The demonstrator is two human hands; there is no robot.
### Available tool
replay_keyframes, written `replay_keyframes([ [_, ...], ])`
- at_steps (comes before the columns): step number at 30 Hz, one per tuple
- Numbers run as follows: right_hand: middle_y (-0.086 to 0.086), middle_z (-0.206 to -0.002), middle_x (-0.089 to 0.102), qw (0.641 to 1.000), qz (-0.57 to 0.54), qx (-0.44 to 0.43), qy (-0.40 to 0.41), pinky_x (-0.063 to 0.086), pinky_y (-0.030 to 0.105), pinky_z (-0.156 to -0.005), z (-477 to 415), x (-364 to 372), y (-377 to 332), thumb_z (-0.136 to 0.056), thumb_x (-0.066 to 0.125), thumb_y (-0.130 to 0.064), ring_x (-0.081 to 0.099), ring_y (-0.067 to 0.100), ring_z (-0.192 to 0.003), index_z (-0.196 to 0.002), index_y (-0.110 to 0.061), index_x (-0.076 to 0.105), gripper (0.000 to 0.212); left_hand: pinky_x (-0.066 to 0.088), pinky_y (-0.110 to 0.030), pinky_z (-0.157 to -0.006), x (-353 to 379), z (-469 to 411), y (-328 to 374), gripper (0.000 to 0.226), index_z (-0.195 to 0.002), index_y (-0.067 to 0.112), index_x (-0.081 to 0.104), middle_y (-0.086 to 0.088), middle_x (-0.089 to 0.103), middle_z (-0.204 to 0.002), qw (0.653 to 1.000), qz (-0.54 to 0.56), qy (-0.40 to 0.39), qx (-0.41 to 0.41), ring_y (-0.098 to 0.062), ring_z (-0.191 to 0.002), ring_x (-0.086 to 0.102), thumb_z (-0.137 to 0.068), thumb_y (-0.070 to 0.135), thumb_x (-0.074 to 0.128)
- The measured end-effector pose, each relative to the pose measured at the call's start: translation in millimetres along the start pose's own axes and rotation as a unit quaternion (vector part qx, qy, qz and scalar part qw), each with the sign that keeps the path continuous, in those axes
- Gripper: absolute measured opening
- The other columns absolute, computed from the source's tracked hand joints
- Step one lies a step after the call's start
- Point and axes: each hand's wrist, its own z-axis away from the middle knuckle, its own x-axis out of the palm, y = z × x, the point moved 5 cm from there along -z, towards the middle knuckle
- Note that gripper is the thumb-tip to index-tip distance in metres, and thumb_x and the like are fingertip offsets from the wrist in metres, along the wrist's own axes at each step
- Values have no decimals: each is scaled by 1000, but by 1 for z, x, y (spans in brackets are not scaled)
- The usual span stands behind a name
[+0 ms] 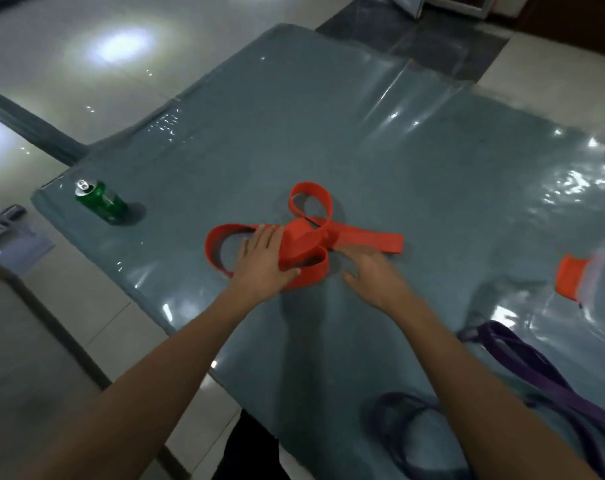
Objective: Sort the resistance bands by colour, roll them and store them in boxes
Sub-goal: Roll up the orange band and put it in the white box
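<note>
One red band [363,237] is touched by left hand [263,261] and right hand [370,271], fingers spread apart.

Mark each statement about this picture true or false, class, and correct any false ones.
1. The flat red rubber resistance band lies unrolled in loops. True.
2. The green metal drink can touches the right hand. False: it stands near the table's left corner, apart from both hands.
3. The left hand rests on the red band with straight fingers. True.
4. The thin purple rubber bands sit rolled inside a box. False: they lie loose on the shiny grey-blue table cover.
</note>
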Motion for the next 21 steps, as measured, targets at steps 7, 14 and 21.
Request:
replay_keyframes([
  [7, -1, -163, 28, 988, 148, 5, -43, 31, 41, -117, -93, 11, -34, -85, 63, -14, 33, 25, -145, -155, -27, 31, 79, -5, -56, -124, 33, -41, -37, 86, -158, 18, 25, -8, 51, -146, 992, -36, -46, 115, -27, -135, 50, -83, 32, 66],
  [14, -4, -139, 56, 967, 237, -8, -97, 20, 43, -108, -134, 23, -45, -81, 63, -28, 45, 19, -133, -138, -28, 50, 59, 46, -46, -101, 3, -76, -46, 73, -149, 22, 45, -9, 59, -135, 970, 23, -63, 234, -36, -115, 60, -79, 11, 62],
  [21, 4, -102, 68, 961, 235, -15, 147, 36, 48, -95, -127, -29, -39, -74, 73, -41, 63, 30, -95, -122, -20, 66, 53, 49, -47, -99, -46, -125, -38, 74, -145, 20, 51, -8, 62, -134, 952, 69, -19, 296, -33, -120, 60, -73, 13, 64],
])
